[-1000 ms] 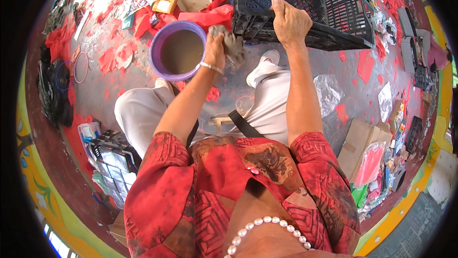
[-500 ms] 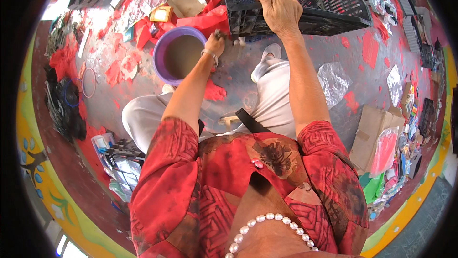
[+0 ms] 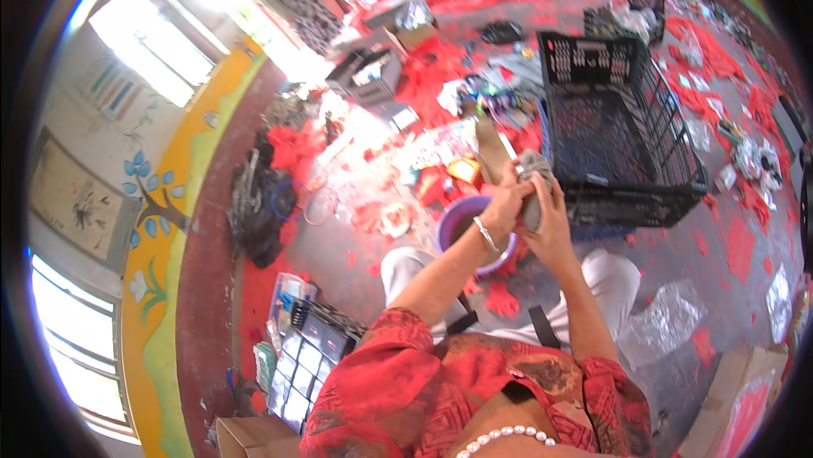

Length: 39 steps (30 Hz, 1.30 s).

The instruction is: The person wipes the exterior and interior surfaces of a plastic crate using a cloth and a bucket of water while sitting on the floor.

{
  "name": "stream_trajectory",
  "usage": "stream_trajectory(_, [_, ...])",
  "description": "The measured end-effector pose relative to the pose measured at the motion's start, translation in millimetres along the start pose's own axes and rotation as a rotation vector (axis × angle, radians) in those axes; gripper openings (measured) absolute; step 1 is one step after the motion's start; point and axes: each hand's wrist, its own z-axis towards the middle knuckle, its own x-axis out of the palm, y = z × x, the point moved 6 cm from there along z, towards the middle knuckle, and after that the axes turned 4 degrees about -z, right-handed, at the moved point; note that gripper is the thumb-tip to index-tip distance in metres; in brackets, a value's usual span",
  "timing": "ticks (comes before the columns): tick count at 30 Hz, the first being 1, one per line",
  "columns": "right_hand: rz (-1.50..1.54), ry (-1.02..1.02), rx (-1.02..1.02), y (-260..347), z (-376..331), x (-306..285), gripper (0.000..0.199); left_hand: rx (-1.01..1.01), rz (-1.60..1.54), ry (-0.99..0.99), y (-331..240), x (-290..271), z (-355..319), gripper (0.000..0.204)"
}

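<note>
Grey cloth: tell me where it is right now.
In the head view, just right of centre, the grey cloth is held between the left hand and right hand, above the purple basin, beside the black crate.

- a grey cloth (image 3: pixel 532 172) is gripped by the left hand (image 3: pixel 506 201) and right hand (image 3: pixel 549 222).
- a purple bowl (image 3: pixel 458 222) is seen below, a black crate (image 3: pixel 611 132) beside.

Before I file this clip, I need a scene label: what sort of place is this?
Probably a small informal craft or sorting workroom, worked from the floor. Red scraps litter the floor, a black plastic crate and a purple basin sit by the person, and a painted tree mural lines the wall.
</note>
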Motion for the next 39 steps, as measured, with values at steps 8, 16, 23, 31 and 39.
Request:
stream_trajectory(8, [0.406,-0.148,0.100,65,22,-44,0.067,0.044,0.138,0.343,-86,49,-70,0.047])
stream_trajectory(16, [1.006,-0.435,0.381,-4,9,-97,0.063,0.022,0.348,0.239,-85,25,-71,0.042])
stream_trajectory(23, [0.934,-0.797,0.400,-89,-27,-185,0.054,0.515,1.186,0.289,-27,27,-17,0.057])
stream_trajectory(31, [0.885,-0.889,0.537,-178,-100,-240,0.043,0.297,1.773,0.735,87,93,86,0.058])
stream_trajectory(39, [0.815,-0.899,0.611,-307,-135,-214,0.049,0.665,1.943,0.602,175,82,214,0.040])
